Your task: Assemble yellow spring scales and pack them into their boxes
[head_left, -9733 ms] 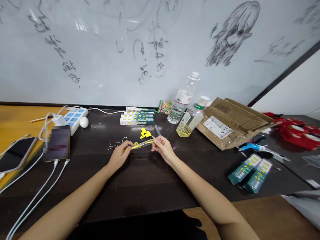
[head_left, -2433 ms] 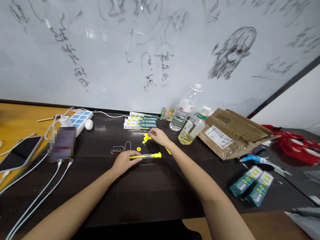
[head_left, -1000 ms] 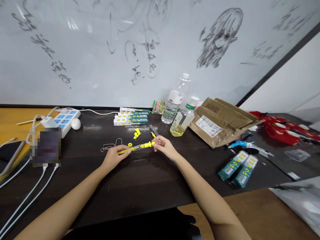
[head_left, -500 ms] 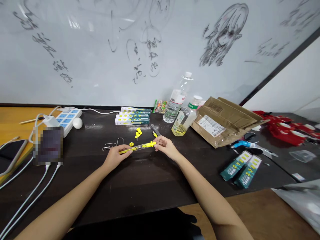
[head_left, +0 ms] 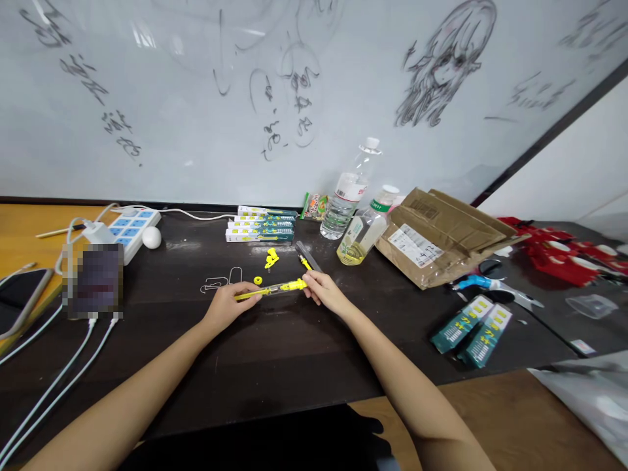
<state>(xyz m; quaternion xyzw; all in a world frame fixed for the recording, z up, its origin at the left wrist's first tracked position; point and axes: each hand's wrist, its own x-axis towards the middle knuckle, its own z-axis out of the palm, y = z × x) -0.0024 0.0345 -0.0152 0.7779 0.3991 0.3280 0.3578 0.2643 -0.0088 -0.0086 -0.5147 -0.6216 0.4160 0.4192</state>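
Observation:
A slender clear tube with yellow parts inside and at its ends is held nearly level above the dark table, its right end slightly higher. My left hand is closed around its left end, thumb and fingers pinching the yellow rod. At the yellow right end, my right hand grips with bent fingertips. Just behind the tube lie a small yellow ring and some loose yellow pieces. A second clear tube with a yellow part lies behind my right hand, partly covered by it.
Bent metal wires lie left of the yellow ring. Several slim boxes are stacked behind. Two bottles and a torn cardboard box stand right. Two green boxes, blue-handled scissors and a power strip flank them.
My right hand has shifted slightly right and its fingers have curled lower at the tube's yellow end. My left hand keeps its hold. The camera view has tilted a little.

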